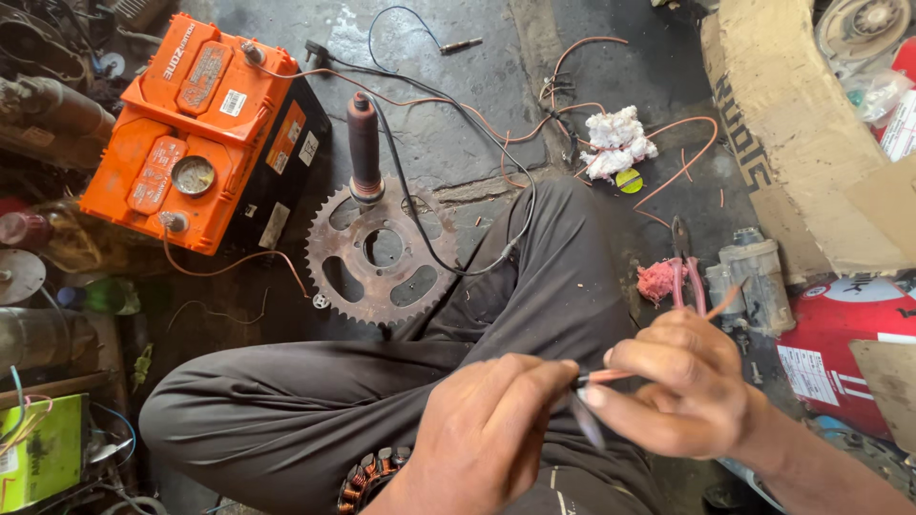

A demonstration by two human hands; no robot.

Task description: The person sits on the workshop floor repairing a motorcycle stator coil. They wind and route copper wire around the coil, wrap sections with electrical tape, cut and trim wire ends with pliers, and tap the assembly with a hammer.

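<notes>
My left hand [496, 424] and my right hand [682, 381] meet above my crossed legs in dark trousers [363, 391]. Both pinch a thin orange wire [611, 375] with a dark end between thumb and fingers; its free end sticks up to the right past my right hand. A small grey blade-like sliver [587, 420] hangs below the fingers; which hand holds it I cannot tell. A round stator with copper windings [367, 477] rests in my lap under my left wrist.
On the greasy floor lie a rusty sprocket [382, 253] with a soldering iron [364, 143] on it, an orange-and-black battery [205, 129], loose orange and black wires, white cloth [618, 141], red-handled pliers [685, 267], a small starter motor [759, 277] and a cardboard box [801, 133].
</notes>
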